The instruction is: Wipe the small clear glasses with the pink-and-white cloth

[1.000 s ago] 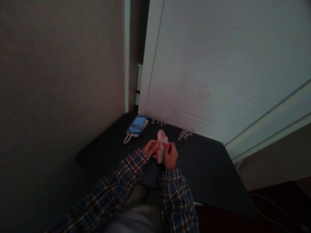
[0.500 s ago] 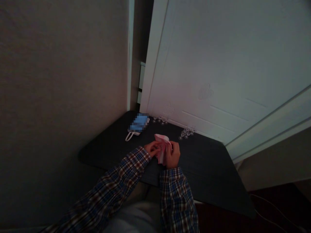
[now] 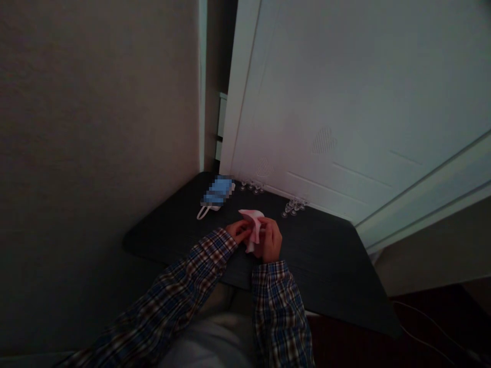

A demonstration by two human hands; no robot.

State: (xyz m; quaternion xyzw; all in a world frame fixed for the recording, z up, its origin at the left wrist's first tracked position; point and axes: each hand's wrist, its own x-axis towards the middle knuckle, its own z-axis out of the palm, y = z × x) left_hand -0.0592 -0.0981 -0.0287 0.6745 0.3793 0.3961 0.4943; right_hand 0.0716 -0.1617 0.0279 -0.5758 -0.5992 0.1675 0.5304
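Observation:
Both my hands hold a small pink folded piece (image 3: 253, 224), paper or thin cloth, just above a dark table (image 3: 330, 266). My left hand (image 3: 238, 231) pinches its left side. My right hand (image 3: 271, 240) grips its right side, fingers curled over it. The top of the pink piece bends over toward the left. Both arms wear plaid sleeves. The room is dim and fine detail is hard to see.
A blurred blue object with a white loop (image 3: 215, 194) lies at the table's far left corner. Two clusters of small clear items (image 3: 293, 207) sit along the white door (image 3: 345, 102) behind the table. A wall stands at the left; a thin cable (image 3: 422, 327) lies on the floor at the right.
The pink piece stood upright a second ago; now its top is folded over to the left and it sits lower between my hands. My hands stayed in place.

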